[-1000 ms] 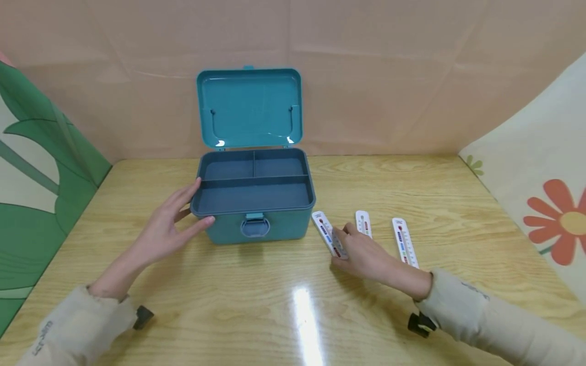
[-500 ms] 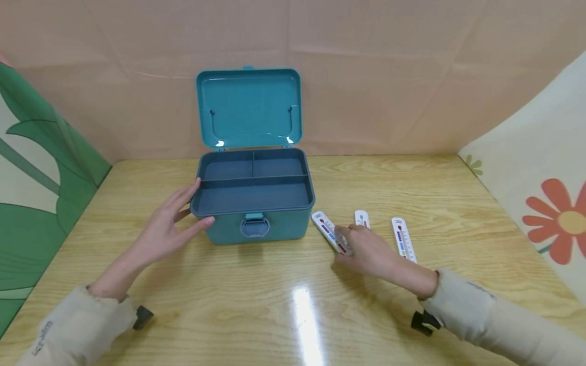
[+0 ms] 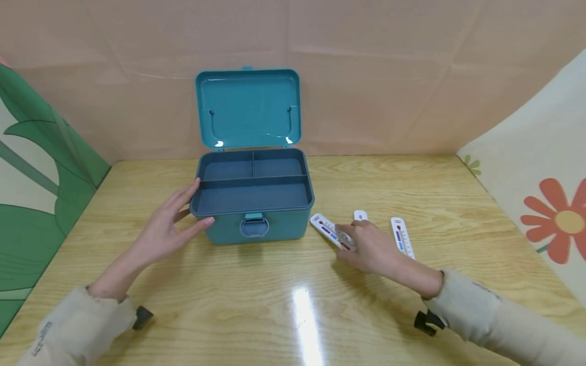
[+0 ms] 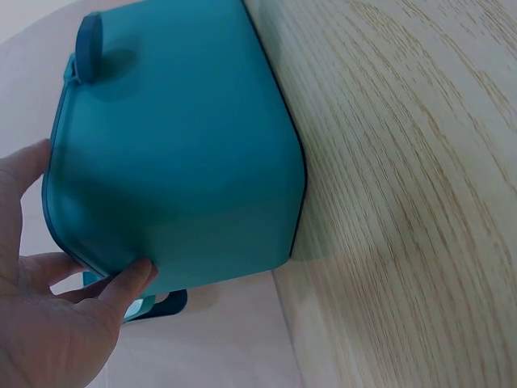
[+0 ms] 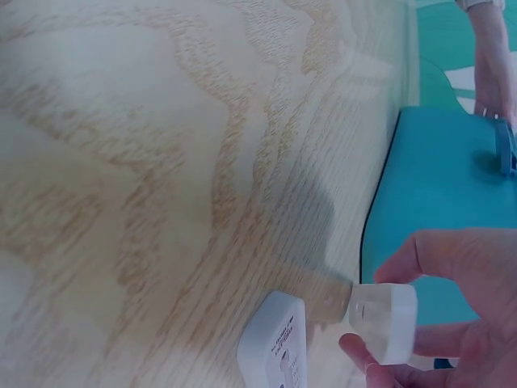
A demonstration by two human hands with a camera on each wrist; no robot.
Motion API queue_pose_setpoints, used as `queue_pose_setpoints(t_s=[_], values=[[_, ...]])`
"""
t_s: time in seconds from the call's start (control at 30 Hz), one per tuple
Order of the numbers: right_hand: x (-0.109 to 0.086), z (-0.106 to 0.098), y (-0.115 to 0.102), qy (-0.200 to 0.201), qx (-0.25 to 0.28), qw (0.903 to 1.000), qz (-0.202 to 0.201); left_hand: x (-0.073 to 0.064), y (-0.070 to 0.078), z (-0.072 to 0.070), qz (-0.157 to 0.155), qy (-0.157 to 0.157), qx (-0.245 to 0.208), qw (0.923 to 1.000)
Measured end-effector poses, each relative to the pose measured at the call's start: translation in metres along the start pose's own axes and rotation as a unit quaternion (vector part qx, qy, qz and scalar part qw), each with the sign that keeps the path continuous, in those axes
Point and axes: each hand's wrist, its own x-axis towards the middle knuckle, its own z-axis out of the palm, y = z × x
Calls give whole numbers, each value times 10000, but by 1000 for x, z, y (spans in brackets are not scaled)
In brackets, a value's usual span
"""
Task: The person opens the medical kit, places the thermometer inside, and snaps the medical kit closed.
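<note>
My left hand [image 3: 157, 229] rests against the left side of a teal storage box [image 3: 286, 227], fingers and thumb spread and touching its rim near the front corner. In the left wrist view, fingertips [image 4: 136, 279] lie on the box's edge. Right of the box, my right hand [image 3: 375, 249] pinches the near end of a white thermometer [image 3: 324, 226] with a printed scale. Its far end points toward the box's front right corner. The right wrist view shows the thermometer's white end [image 5: 392, 323] between thumb and fingers. Behind the hand, a second thermometer [image 3: 360, 215] is mostly hidden.
A third thermometer [image 3: 401, 236] lies farther right, partly behind the wrist. The box's lid [image 3: 251, 107] stands raised at the back. Its tray [image 3: 256, 195] has one long front compartment and two smaller rear ones. A pinkish cloth [image 3: 380, 86] hangs behind the wooden table.
My right hand has shifted slightly right, turning the thermometer's near end rightward and covering more of the second thermometer. The left hand and box look unmoved.
</note>
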Motion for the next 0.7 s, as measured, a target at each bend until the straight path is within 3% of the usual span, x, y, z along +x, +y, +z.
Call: queue_pose_setpoints(t_s=[0.17, 0.7], values=[[-1, -1, 1, 237, 138, 9995, -157, 0, 0, 0, -11, -12, 6, 10000], [1, -6, 0, 625, 132, 9979, -114, -1, 1, 0, 61, 36, 19, 10000]])
